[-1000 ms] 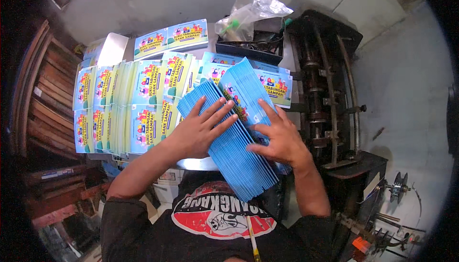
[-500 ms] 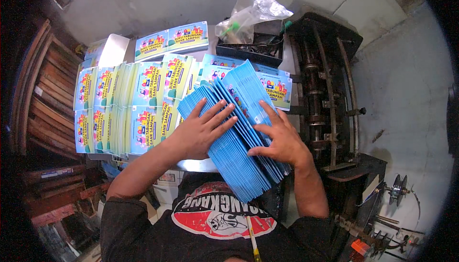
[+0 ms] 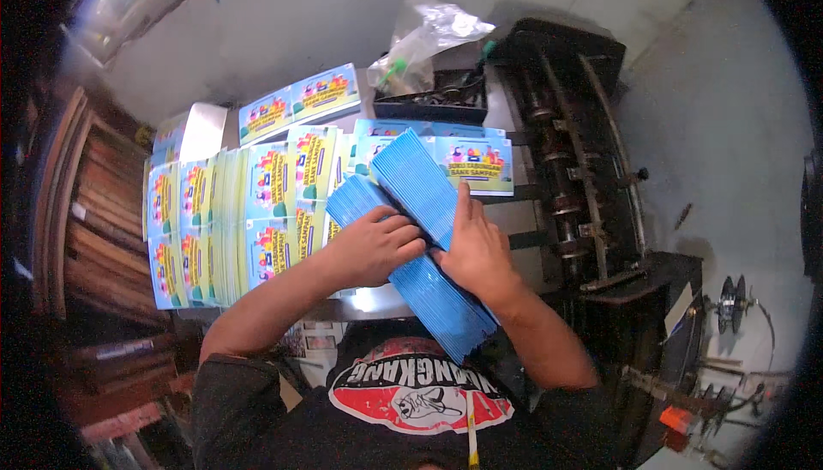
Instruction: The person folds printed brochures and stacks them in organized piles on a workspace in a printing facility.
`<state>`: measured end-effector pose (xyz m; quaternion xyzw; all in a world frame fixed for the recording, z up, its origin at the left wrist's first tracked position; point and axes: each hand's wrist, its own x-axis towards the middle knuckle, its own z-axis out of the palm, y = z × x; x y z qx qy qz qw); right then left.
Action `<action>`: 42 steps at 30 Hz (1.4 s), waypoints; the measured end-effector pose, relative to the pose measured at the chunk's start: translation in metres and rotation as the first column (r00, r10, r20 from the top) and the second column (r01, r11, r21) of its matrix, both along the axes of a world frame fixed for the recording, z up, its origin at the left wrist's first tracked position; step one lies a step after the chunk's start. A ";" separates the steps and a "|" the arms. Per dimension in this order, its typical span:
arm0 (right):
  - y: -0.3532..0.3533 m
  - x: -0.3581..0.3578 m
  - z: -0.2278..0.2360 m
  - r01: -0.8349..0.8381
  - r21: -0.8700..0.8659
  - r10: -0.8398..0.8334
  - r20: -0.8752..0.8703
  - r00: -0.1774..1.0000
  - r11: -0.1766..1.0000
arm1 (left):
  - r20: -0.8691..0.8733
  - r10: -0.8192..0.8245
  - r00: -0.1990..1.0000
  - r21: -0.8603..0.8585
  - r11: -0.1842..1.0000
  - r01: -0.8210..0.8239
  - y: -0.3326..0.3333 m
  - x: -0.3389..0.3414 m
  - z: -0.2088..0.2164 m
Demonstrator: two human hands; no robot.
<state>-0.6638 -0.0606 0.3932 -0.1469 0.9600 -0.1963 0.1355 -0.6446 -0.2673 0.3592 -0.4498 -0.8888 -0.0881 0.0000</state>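
Observation:
A thick bundle of folded blue booklets lies slanted in front of me, its spines facing up in tight rows. My left hand is closed over the left portion, fingers curled in toward the split in the middle of the bundle. On the other side my right hand grips the right portion, index finger stretched along its edge and thumb pointing inward. Between the hands the bundle parts into two blocks, and the lower end reaches close to my shirt. Both palms are hidden.
Rows of printed booklets stand fanned out on the left, with a flat stack behind. More blue booklets lie under the bundle's far right side. A black tray holds a clear plastic bag. A dark roller machine borders the right.
My hands have drawn closer together, and the loosely fanned booklets on the right are squeezed into a compact block. My left fingers went from spread flat to curled.

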 end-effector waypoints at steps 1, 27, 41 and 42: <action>0.002 -0.002 -0.004 0.047 -0.018 -0.047 0.009 0.999 0.999 | -0.053 -0.026 0.998 0.046 0.999 0.028 0.003 -0.006 0.004; -0.009 0.338 0.002 -0.033 -0.876 -0.772 0.406 0.489 -0.482 | 0.871 -0.363 0.330 0.448 0.863 -0.235 0.116 0.141 0.061; 0.023 0.654 -0.180 -0.155 -0.788 -0.778 0.614 -0.133 -0.595 | 0.990 -0.071 -0.125 0.109 0.936 0.334 0.253 0.430 -0.146; 0.029 0.676 -0.186 -0.168 -0.788 -0.777 0.614 -0.138 -0.592 | 0.994 -0.076 -0.076 0.103 0.882 0.461 0.267 0.451 -0.152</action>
